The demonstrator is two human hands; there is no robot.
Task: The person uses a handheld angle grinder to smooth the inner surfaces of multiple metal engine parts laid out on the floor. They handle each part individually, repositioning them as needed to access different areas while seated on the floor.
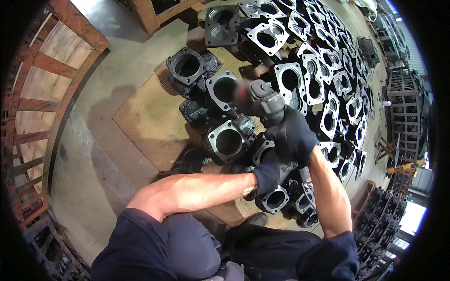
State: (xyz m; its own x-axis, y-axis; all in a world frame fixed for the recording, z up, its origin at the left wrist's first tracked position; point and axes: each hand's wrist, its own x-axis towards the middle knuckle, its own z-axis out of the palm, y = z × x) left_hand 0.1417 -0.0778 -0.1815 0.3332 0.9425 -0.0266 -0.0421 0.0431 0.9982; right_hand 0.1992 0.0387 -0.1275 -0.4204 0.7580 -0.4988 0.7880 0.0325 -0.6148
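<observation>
My right hand (pixel 294 135), in a dark glove, is wrapped round the body of an angle grinder (pixel 269 104), just behind its grey and black head. Below it my left hand (pixel 273 174), also gloved, is closed at the rear of the same tool, its fingers partly hidden. The grinder's working end is blurred and lies over the edge of a dark metal casting (pixel 220 90) with a bright square flange and a round bore. Nearer me sits a second casting (pixel 227 141) with a similar flange; whether the tool touches any metal I cannot tell.
Many more flanged castings (pixel 290 82) stand close together to the right and far side. Ribbed tan sheeting (pixel 145 112) lies under the nearest ones. Wooden crates (pixel 42 93) line the left. Dark racks (pixel 408 107) stand at the far right. My shoe (pixel 257 218) is beside the castings.
</observation>
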